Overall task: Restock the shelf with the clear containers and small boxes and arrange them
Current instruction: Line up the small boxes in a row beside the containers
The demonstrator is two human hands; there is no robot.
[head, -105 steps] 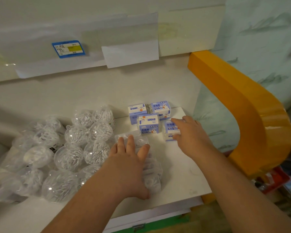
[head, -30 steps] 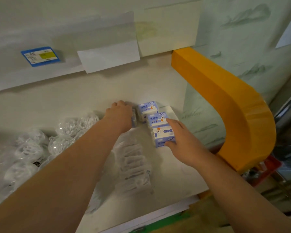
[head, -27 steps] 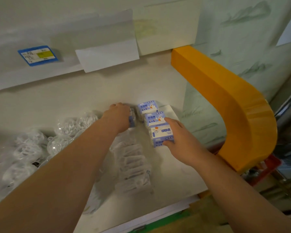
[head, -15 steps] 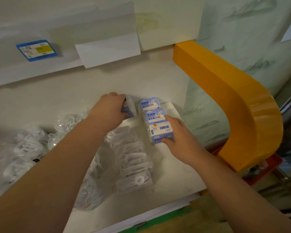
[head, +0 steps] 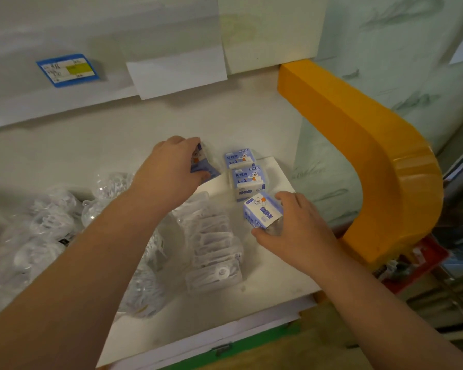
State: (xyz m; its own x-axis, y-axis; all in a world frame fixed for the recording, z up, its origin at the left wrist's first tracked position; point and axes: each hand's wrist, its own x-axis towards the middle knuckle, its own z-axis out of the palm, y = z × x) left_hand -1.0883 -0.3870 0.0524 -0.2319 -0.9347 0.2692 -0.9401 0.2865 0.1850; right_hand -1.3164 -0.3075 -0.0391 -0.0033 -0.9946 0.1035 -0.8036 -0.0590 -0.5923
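Note:
On the white shelf (head: 265, 279), my left hand (head: 171, 169) grips a small blue-and-white box (head: 202, 162), tilted, near the back. My right hand (head: 297, 228) holds another small box (head: 261, 210), tipped on its corner near the shelf's right edge. Two more small boxes (head: 247, 177) stand in a line between them, one behind the other. A row of flat clear containers (head: 211, 244) lies in front of the boxes. Round clear containers in plastic wrap (head: 48, 225) are heaped at the left, partly hidden by my left arm.
An orange curved shelf end (head: 372, 156) rises close at the right. A blue price label (head: 68, 70) and white paper tags (head: 177, 73) hang on the upper shelf's edge. Red items (head: 422, 260) sit lower right, beyond the shelf.
My left hand has lifted and tilted its box beside the row's back. My right hand has pulled the front box away from the line and tipped it.

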